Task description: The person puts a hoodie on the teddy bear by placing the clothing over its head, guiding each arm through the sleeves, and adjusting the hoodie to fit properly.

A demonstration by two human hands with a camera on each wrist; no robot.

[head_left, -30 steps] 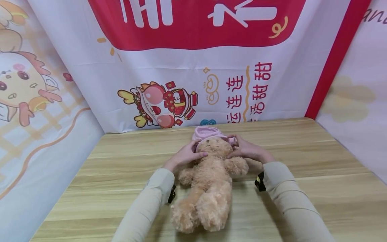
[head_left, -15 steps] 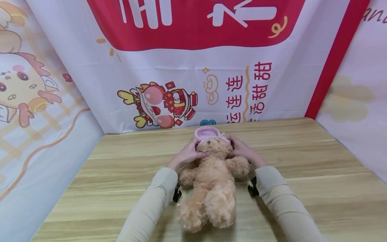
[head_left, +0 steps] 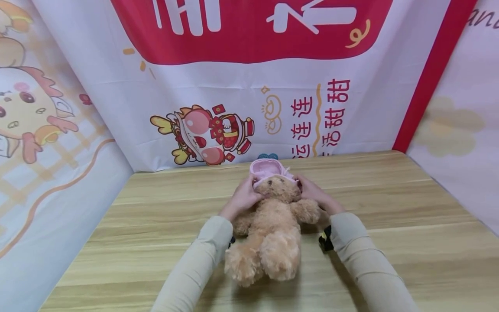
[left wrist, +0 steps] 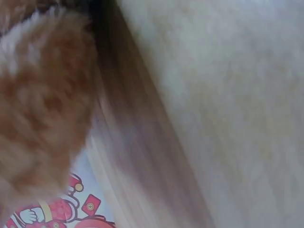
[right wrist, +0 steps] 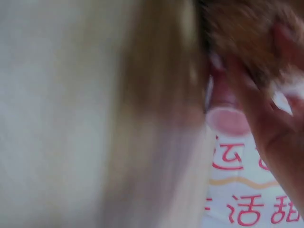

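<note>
A light-brown teddy bear (head_left: pixel 273 219) lies on its back, its head toward the wall and its feet toward me. A pink hat (head_left: pixel 268 168) sits at the top of its head, with the round opening showing. My left hand (head_left: pixel 243 195) grips the hat's edge at the left side of the head, thumb against the cheek. On the opposite side, my right hand (head_left: pixel 313 193) holds the hat's edge beside the head; its fingertips are partly hidden. The left wrist view has only fur (left wrist: pixel 42 104) close up. In the right wrist view, the pink hat (right wrist: pixel 228 121) shows beside my fingers.
The wood-grain table (head_left: pixel 156 225) spreads out on both sides of the bear. A printed white and red cloth (head_left: pixel 218 78) hangs along the table's back edge, close behind the hat. More printed cloth stands at left and right.
My right hand has moved inward against the head. The hat's opening has turned more toward me. The bear's legs shifted right, then drew slightly back toward the wall.
</note>
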